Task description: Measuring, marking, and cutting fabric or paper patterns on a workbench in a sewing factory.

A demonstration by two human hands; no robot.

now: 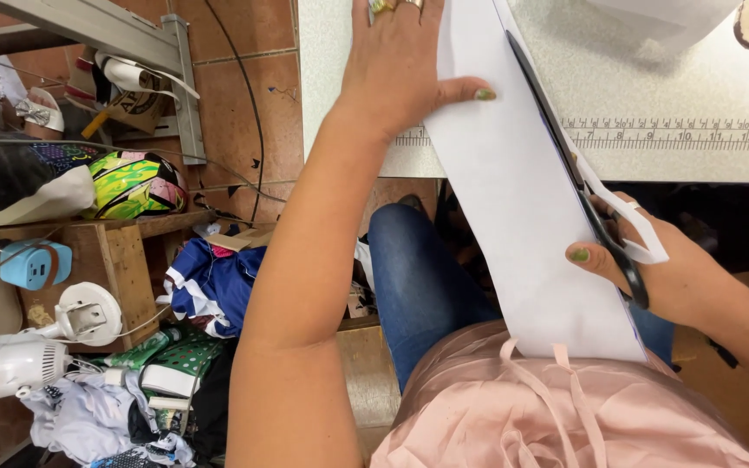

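Pink satin cloth [513,407] with thin ties fills the bottom of the view, just below the right hand [678,273]. That hand is closed around the white handles of a pair of scissors [582,186], thumb through one loop, the dark blades running up and away from it along the right edge of a long white sheet of paper [513,199]. A narrow cut strip of the paper curls over the fingers. The paper lies partly on the counter [652,78] and hangs off its near edge toward the lap.

Up and to the left of the scissors, the left hand [396,74] lies flat with fingers spread, pressing the paper's left edge down on the counter; it grips nothing. Its thumb, nail painted green, points toward the blades. A printed ruler strip [695,137] runs along the counter's edge, between the two hands and beyond the blades.

Well to the left of the left arm, on the floor, stand a small white fan [2,368], a wooden crate [110,264] and heaps of coloured fabric [210,282].
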